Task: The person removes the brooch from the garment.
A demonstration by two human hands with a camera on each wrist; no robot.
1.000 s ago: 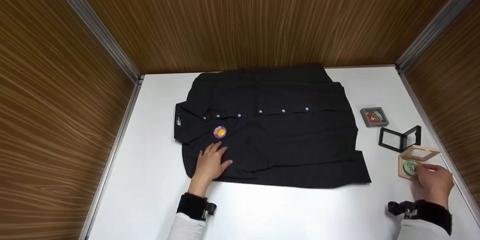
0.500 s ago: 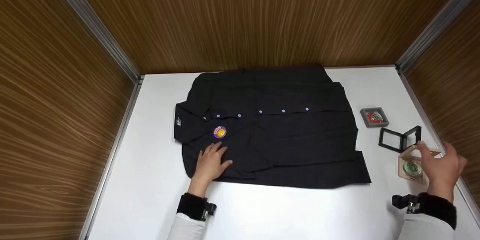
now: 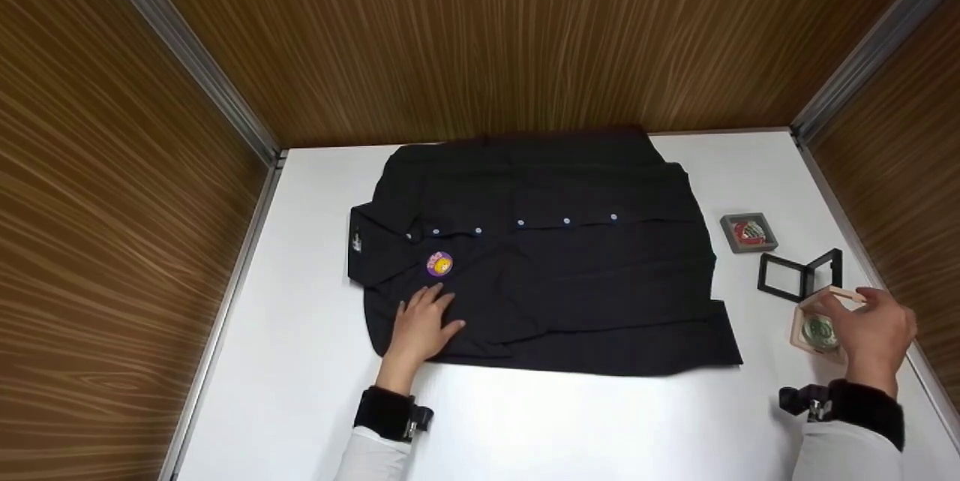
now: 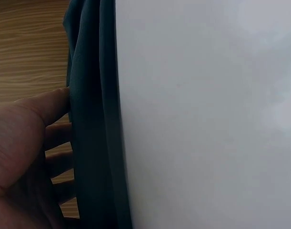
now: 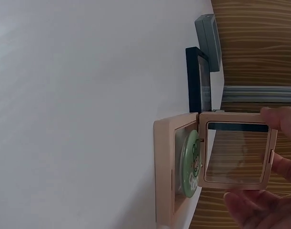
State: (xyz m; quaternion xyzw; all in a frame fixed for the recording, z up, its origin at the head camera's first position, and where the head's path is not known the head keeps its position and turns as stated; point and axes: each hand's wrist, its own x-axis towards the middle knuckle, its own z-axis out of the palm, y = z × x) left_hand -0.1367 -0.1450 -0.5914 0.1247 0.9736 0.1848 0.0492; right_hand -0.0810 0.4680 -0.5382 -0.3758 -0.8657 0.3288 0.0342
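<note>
A black button-up shirt (image 3: pixel 585 278) lies flat with its collar toward the left. On its chest is a round purple badge (image 3: pixel 439 264) with a yellow figure. My left hand (image 3: pixel 418 327) rests fingers spread on the shirt just below that badge. At the right, my right hand (image 3: pixel 874 331) grips the edges of the hinged clear lid (image 5: pixel 235 152) of a beige display case (image 5: pixel 164 171), thumb and fingers on opposite sides. The lid stands raised from the base. Inside the base sits a round green badge (image 5: pixel 192 164), partly covered by the hand in the head view.
Behind the beige case, a black display frame (image 3: pixel 784 278) stands unfolded on the white table (image 3: pixel 570 421). Farther back lies a grey case (image 3: pixel 748 232) with a red and green badge in it. Wood-grain panels (image 3: pixel 480 46) enclose the back and both sides.
My right hand has let go of the green badge in the beige case and taken hold of its lid. The case has shifted slightly left. My left hand has stayed put.
</note>
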